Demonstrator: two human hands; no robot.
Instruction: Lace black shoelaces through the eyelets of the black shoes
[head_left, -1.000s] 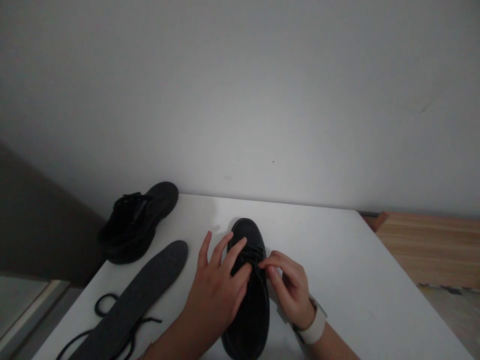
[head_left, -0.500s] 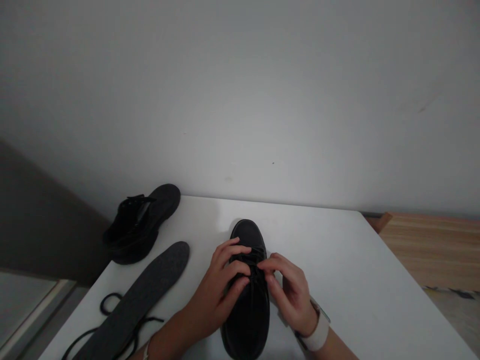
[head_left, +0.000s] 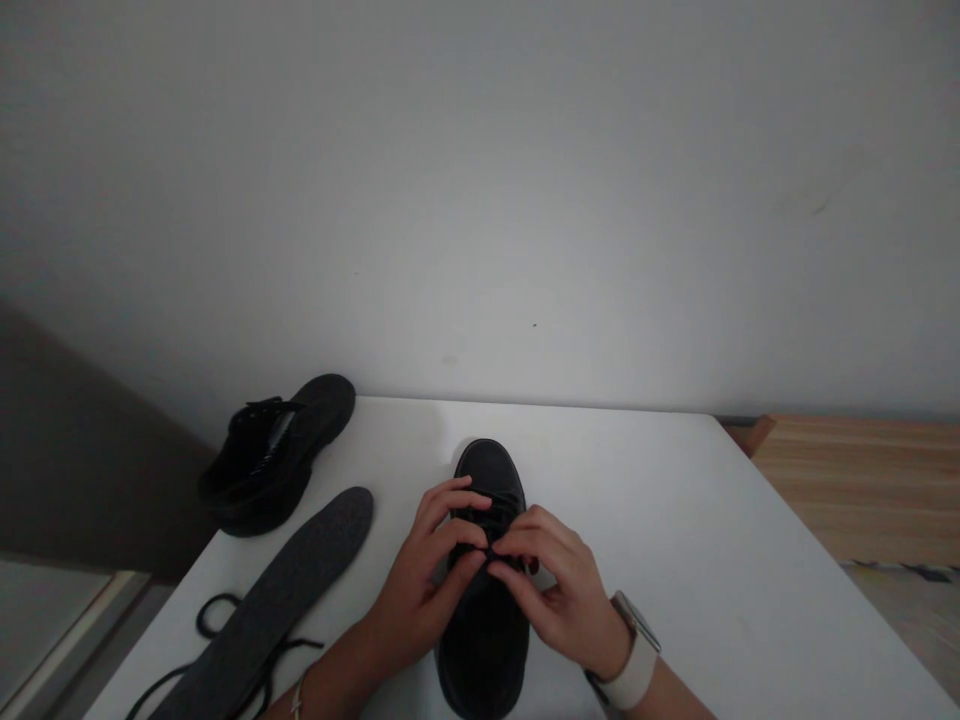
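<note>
While the fingers were spread before, left hand [head_left: 427, 585] and right hand [head_left: 559, 590] now pinch the laces [head_left: 487, 530] of the black shoe [head_left: 484, 640] together.

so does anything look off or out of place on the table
Yes: the second shoe lies tipped on its side at the table's far left corner, overhanging the edge. An insole and a loose lace lie out beside it.

Bare grey wall [head_left: 480, 200] behind white table [head_left: 675, 520], wooden floor [head_left: 862, 480].
</note>
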